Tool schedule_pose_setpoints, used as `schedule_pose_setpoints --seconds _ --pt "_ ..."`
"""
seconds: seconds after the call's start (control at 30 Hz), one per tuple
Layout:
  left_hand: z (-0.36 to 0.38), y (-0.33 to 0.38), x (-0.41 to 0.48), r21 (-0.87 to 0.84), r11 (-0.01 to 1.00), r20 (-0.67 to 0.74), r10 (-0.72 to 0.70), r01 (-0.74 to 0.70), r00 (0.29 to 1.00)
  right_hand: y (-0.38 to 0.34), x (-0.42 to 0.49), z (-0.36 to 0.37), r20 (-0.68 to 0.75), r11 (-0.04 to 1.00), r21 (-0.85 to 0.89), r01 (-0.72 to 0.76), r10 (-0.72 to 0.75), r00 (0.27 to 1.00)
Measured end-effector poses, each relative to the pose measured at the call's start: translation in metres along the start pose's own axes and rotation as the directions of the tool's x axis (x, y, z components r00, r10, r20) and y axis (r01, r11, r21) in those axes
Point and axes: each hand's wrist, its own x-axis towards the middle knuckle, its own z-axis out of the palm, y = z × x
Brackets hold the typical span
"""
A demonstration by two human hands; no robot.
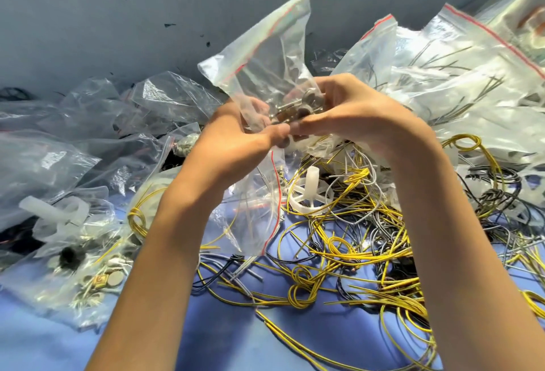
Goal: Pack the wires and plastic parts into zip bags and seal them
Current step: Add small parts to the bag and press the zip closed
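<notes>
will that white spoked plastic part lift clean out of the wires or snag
The white part looks like rigid moulded plastic, so probably light and shape-keeping. Yellow wires lie against its rim and open spokes, so it may snag and drag some up. Its round rim might let it roll if tipped.

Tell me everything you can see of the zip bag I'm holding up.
The zip bag is clear, crinkled thin plastic with a red line along its zip edge. It is held tilted above the wire pile. The left hand and right hand both grip its lower part, where small round metal-looking parts show through. Whether it is sealed cannot be told.
</notes>
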Motion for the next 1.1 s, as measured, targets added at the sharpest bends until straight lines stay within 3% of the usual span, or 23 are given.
schedule_pose_setpoints --seconds 0.2,0.33,0.47,0.67,0.77,0.83,0.9,1.1 --pt "-0.002 0.003 0.0 -0.163 0.984 0.055 -0.058 0.067 0.997 -0.005 0.0 0.003 -0.102 0.998 -0.045 -0.053 0.049 0.994" --pt "-0.006 -0.002 0.001 -0.092 0.995 0.011 -0.024 0.025 1.0 -0.008 -0.002 0.004 -0.025 0.998 -0.005 -0.059 0.058 0.998" --pt "-0.007 -0.006 0.002 -0.083 0.993 0.025 -0.077 0.079 0.997 -0.004 -0.001 0.003 -0.029 1.0 -0.005 -0.023 0.023 0.999" --pt "-0.008 -0.008 0.004 0.027 1.0 -0.185 0.006 -0.001 0.983 0.0 0.001 -0.004 -0.085 0.957 -0.28 -0.071 0.049 0.995" --pt "-0.014 -0.008 0.001 0.205 0.977 -0.283 0.122 -0.064 0.951 0.0 0.0 -0.01 -0.133 0.894 -0.434 -0.109 0.056 0.99" --pt "-0.018 -0.004 -0.003 0.321 0.941 -0.234 0.191 -0.11 0.953 -0.006 -0.004 -0.013 -0.142 0.882 -0.464 -0.085 0.02 0.99" --pt "-0.021 0.001 -0.005 0.31 0.941 -0.13 0.185 -0.137 0.974 -0.013 -0.007 -0.016 -0.131 0.875 -0.482 -0.053 -0.012 0.991" --pt "-0.031 0.012 -0.011 0.396 0.882 0.037 0.262 -0.254 0.964 -0.035 -0.025 -0.014 0.151 0.86 -0.51 0.006 0.082 0.985"
